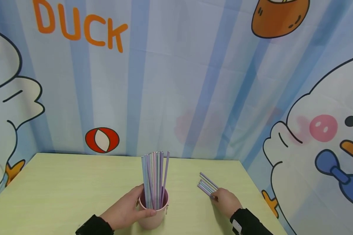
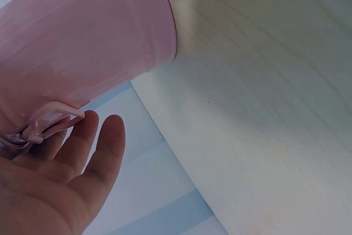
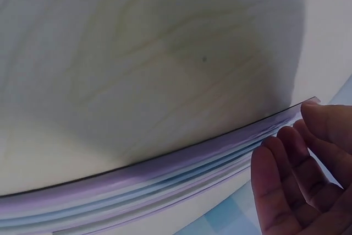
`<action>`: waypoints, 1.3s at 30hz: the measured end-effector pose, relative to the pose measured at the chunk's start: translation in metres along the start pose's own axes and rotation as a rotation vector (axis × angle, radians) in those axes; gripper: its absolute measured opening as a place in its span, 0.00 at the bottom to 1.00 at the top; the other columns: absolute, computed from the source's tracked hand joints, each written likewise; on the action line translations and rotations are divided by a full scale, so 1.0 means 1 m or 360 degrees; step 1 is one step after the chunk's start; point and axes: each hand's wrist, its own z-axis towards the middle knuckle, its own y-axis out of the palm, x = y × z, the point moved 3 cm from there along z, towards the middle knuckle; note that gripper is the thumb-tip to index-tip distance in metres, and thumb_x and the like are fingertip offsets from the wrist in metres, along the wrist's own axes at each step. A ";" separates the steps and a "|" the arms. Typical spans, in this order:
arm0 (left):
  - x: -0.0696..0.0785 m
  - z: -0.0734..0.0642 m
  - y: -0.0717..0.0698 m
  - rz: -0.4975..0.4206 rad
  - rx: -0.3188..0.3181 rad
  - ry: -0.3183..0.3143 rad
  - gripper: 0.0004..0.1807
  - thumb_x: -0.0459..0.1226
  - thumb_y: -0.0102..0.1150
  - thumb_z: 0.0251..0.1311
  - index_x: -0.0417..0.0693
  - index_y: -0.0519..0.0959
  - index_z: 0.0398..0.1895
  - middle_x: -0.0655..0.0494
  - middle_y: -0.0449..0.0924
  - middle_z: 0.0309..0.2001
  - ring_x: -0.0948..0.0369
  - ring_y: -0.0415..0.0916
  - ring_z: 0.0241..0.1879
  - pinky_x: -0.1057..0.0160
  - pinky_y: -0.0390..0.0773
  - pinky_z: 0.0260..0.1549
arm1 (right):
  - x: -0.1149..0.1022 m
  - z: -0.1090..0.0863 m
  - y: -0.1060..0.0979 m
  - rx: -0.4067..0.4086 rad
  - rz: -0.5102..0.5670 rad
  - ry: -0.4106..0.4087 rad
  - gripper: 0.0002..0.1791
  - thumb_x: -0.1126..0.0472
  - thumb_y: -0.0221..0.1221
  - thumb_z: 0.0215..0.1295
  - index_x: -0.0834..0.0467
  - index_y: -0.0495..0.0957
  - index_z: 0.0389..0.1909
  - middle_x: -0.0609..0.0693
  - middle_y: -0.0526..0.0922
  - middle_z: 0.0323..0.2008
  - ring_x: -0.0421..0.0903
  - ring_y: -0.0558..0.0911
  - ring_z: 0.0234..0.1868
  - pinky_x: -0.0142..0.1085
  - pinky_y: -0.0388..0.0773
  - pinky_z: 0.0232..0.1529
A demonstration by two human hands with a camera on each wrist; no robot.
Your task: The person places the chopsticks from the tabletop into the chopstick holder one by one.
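In the head view my left hand (image 1: 126, 209) holds a pink bucket (image 1: 151, 222) from its left side, thumb in front. Several pastel straws (image 1: 156, 179) stand in the bucket, mostly upright. In the left wrist view some fingers (image 2: 110, 141) are beside the metal handle loop of the bucket (image 2: 88, 37). My right hand (image 1: 227, 202) is at the near end of several loose straws (image 1: 207, 186) to the right of the bucket. Its thumb and fingers close around the end of these purple and blue straws (image 3: 165, 163) in the right wrist view.
The pale wooden table (image 1: 85, 182) reaches back to a blue striped curtain (image 1: 170, 81) printed with cartoon ducks. At the right, the table's edge runs down beside the right hand.
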 end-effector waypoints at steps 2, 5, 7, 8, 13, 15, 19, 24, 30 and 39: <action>0.000 0.000 0.000 -0.0004 -0.0001 -0.0004 0.54 0.62 0.66 0.48 0.51 0.55 0.75 0.49 0.65 0.69 0.49 0.66 0.64 0.37 0.68 0.60 | 0.001 0.000 0.002 0.0003 -0.0019 -0.0004 0.05 0.65 0.67 0.57 0.57 0.87 0.35 0.48 0.78 0.28 0.43 0.77 0.27 0.40 0.78 0.28; 0.001 0.000 0.000 -0.0008 -0.0002 0.0000 0.53 0.61 0.66 0.49 0.50 0.55 0.75 0.48 0.64 0.69 0.49 0.66 0.63 0.37 0.67 0.60 | 0.002 0.001 0.005 0.0003 -0.0050 -0.0009 0.04 0.64 0.67 0.57 0.56 0.88 0.34 0.47 0.78 0.27 0.42 0.76 0.26 0.40 0.77 0.27; 0.001 -0.001 -0.001 -0.0007 -0.0002 0.0005 0.53 0.61 0.66 0.49 0.50 0.55 0.75 0.48 0.64 0.69 0.49 0.66 0.64 0.37 0.67 0.61 | 0.002 0.001 0.006 0.0010 -0.0064 -0.0011 0.03 0.63 0.67 0.58 0.56 0.88 0.33 0.47 0.77 0.27 0.42 0.76 0.26 0.40 0.77 0.27; 0.001 -0.001 -0.001 -0.0007 0.0000 0.0009 0.53 0.61 0.66 0.49 0.50 0.55 0.75 0.48 0.64 0.69 0.49 0.66 0.64 0.37 0.67 0.61 | 0.002 0.001 0.007 0.0019 -0.0071 -0.0016 0.03 0.63 0.67 0.58 0.55 0.88 0.33 0.47 0.77 0.26 0.42 0.76 0.26 0.40 0.77 0.27; 0.001 -0.001 0.000 -0.0005 0.0001 0.0030 0.53 0.61 0.65 0.49 0.50 0.56 0.75 0.48 0.64 0.69 0.49 0.66 0.64 0.37 0.67 0.61 | 0.003 0.002 0.009 0.0055 -0.0079 -0.0024 0.02 0.63 0.66 0.58 0.55 0.87 0.31 0.48 0.77 0.27 0.43 0.76 0.26 0.41 0.78 0.27; 0.000 -0.001 0.000 -0.0001 0.0003 0.0032 0.53 0.62 0.65 0.49 0.50 0.56 0.75 0.49 0.64 0.69 0.49 0.66 0.64 0.38 0.68 0.61 | 0.004 0.002 0.010 0.0061 -0.0082 -0.0023 0.02 0.62 0.66 0.58 0.55 0.87 0.31 0.49 0.78 0.28 0.44 0.78 0.28 0.41 0.79 0.28; 0.000 -0.001 0.000 -0.0001 0.0006 0.0031 0.53 0.61 0.65 0.49 0.50 0.56 0.75 0.49 0.64 0.69 0.49 0.65 0.64 0.37 0.67 0.61 | 0.004 0.004 0.012 0.0055 -0.0071 -0.0019 0.04 0.62 0.68 0.56 0.55 0.88 0.33 0.50 0.80 0.30 0.47 0.81 0.32 0.43 0.82 0.33; 0.000 -0.001 0.000 0.0000 0.0011 0.0034 0.52 0.61 0.65 0.50 0.50 0.56 0.75 0.48 0.64 0.69 0.49 0.65 0.65 0.37 0.67 0.61 | 0.000 0.005 0.012 0.0012 -0.0006 -0.0001 0.04 0.62 0.69 0.55 0.55 0.87 0.32 0.48 0.80 0.28 0.46 0.81 0.31 0.43 0.83 0.34; 0.000 -0.002 0.000 -0.0010 0.0017 0.0044 0.52 0.61 0.65 0.49 0.50 0.57 0.74 0.48 0.65 0.68 0.49 0.66 0.64 0.37 0.67 0.61 | -0.009 0.006 0.013 -0.0024 0.0130 -0.0030 0.04 0.65 0.69 0.54 0.55 0.84 0.30 0.44 0.81 0.27 0.42 0.80 0.30 0.41 0.82 0.34; -0.001 0.000 0.001 -0.0021 0.0011 -0.0005 0.54 0.62 0.66 0.47 0.51 0.57 0.74 0.49 0.66 0.68 0.49 0.67 0.63 0.36 0.66 0.60 | -0.029 0.005 0.012 -0.0029 0.0213 -0.0199 0.06 0.66 0.68 0.55 0.55 0.82 0.32 0.44 0.79 0.26 0.41 0.77 0.27 0.40 0.79 0.29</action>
